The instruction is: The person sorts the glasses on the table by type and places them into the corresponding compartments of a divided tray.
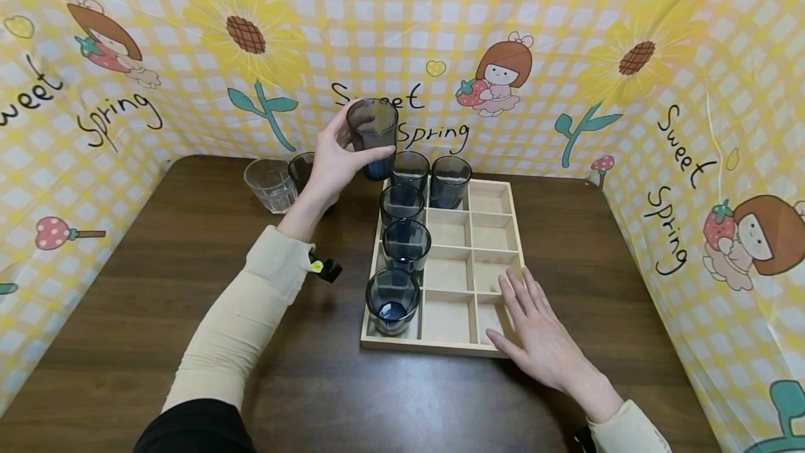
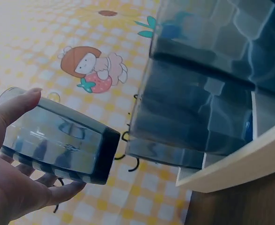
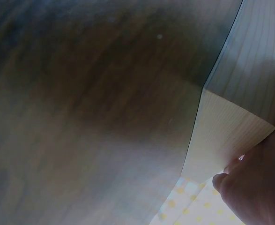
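Note:
My left hand [image 1: 336, 156] grips a dark smoky glass [image 1: 374, 128], thumb on one side and fingers round the other, raised at the back left corner of a wooden compartment tray [image 1: 440, 348]. In the left wrist view the same glass [image 2: 57, 138] lies tilted in the hand. Several dark glasses stand in the tray: a full left column, from the front left glass [image 1: 393, 303] to the back left glass [image 1: 410, 168], plus a back middle glass [image 1: 450, 184]. My right hand [image 1: 544, 338] lies with its fingers spread over the tray's front right edge, holding nothing.
Left of the tray, a clear glass [image 1: 270, 187] stands beside another dark glass [image 1: 302, 168], partly hidden behind my left hand. The brown wooden table [image 1: 157, 285] is bordered by a yellow checked cloth [image 1: 402, 5] at the back and sides.

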### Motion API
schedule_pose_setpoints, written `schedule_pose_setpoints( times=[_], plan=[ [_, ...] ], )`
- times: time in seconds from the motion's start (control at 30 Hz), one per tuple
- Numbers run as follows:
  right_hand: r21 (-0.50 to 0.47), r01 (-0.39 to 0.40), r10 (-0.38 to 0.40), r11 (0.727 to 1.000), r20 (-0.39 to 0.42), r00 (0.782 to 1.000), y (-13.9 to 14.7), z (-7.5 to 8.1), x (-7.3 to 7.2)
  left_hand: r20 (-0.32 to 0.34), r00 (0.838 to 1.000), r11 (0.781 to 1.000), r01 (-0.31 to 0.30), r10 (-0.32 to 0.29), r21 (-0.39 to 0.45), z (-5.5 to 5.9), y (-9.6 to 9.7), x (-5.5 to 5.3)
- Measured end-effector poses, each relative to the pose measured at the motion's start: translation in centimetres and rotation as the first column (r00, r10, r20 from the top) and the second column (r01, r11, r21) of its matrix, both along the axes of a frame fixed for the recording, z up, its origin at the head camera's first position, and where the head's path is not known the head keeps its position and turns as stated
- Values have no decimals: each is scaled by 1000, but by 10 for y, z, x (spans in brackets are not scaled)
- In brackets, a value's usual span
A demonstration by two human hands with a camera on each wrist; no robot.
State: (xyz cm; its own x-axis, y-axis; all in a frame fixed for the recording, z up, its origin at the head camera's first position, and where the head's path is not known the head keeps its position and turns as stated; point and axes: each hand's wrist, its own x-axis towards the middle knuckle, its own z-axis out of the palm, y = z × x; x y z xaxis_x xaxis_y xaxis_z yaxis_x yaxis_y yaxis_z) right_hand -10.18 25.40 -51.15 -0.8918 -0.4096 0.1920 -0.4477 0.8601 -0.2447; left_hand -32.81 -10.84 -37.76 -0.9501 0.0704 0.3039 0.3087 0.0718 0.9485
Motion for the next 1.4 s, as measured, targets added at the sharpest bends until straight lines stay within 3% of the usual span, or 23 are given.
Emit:
schedule_pose_setpoints(
  times=[0.3,0.57,0.7,0.87,1.03,1.4],
  plan=[
    [6,15,-16,1000,44,999,0,2,1,-32,998,997,51,-49,51,12,17,11],
    [-36,-23,21,999,-49,999,3,-7,-2,-43,994,993,105,-103,56,15,37,19],
    [-44,-26,23,999,-54,998,3,-7,-2,-32,993,993,115,-115,4,14,48,22],
    [-19,-6,6,1000,-11,1000,2,-1,0,-28,986,985,160,-162,-71,8,62,26],
    [-3,-2,2,1000,5,1000,2,0,-1,30,980,971,201,-199,-127,-4,72,28],
    [-7,19,-18,1000,53,998,2,2,-2,11,957,947,289,-290,-142,-32,83,27]
  ],
)
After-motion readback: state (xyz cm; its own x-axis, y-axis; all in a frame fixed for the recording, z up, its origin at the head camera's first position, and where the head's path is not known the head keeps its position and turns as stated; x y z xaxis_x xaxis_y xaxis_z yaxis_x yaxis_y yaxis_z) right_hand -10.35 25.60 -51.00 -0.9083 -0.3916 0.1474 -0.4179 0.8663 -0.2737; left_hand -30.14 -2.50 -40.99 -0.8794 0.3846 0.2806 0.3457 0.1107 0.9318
